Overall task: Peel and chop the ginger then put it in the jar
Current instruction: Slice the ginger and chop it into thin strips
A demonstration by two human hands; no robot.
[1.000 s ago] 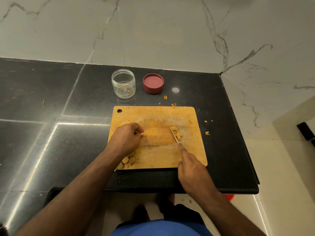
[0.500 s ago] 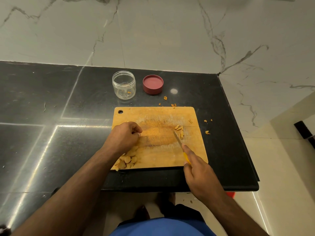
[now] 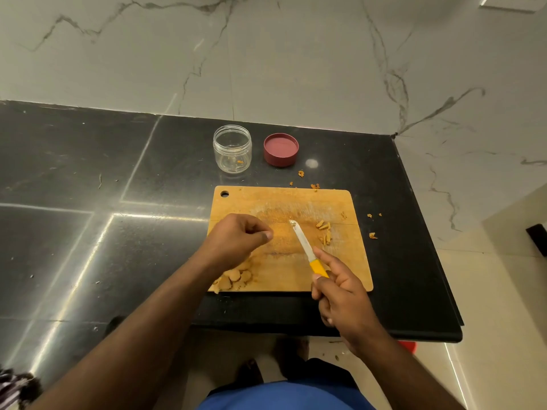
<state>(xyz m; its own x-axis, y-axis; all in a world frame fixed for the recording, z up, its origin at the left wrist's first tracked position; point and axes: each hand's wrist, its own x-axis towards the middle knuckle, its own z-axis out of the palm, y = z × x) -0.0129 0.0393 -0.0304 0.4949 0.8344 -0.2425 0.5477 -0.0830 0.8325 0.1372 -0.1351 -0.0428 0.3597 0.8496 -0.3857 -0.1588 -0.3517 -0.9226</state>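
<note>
Gripping the yellow-handled knife [image 3: 307, 250], the right hand [image 3: 343, 294] holds the blade lifted and angled toward the middle of the cutting board [image 3: 349, 279], tip clear of the chopped ginger [image 3: 324, 230]. Half a second earlier the blade lay against that pile; it has since drawn back toward the left, leaving the small sticks heaped near the board's right edge. The left hand [image 3: 236, 241] is loosely curled over the board's left half, thumb and fingertips together; whether it pinches a fragment cannot be told. Uncut ginger slices [image 3: 236, 278] lie at the board's near-left corner, beside the left wrist. Beyond the board's far edge stands the open jar [image 3: 232, 149], nearly empty, with the red lid [image 3: 281, 149] just beside it. Scraps [image 3: 371, 233] litter the worktop [image 3: 88, 202] past the right edge. Judgement: one batch is chopped; slices remain, and transfer is barely begun.
</note>
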